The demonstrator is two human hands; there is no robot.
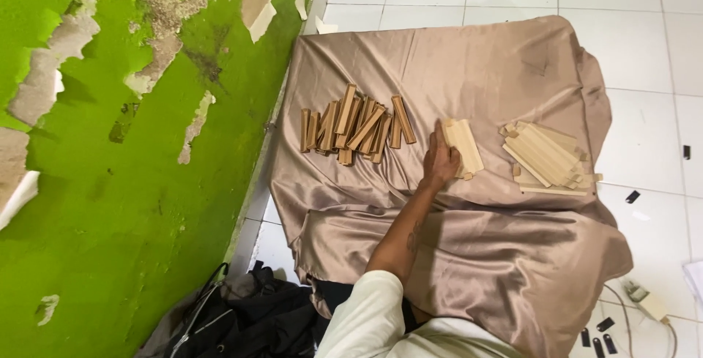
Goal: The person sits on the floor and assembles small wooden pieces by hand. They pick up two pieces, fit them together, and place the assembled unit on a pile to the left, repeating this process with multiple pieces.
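Observation:
My left hand [440,159] reaches out over a tan satin cloth [469,255] and closes on the left edge of a small stack of pale wooden strips [465,146]. To the left of the hand lies a loose pile of darker brown wooden blocks [355,127]. To the right lies a flatter pile of pale wooden strips [548,157]. My forearm and white sleeve [366,314] come up from the bottom of the view. My right hand is out of sight.
A green wall with peeling paint [110,168] runs along the left. A black bag [249,321] lies at the bottom left. The white tiled floor [644,50] carries a charger with a cable [648,301] and small black pieces [600,332] at the bottom right.

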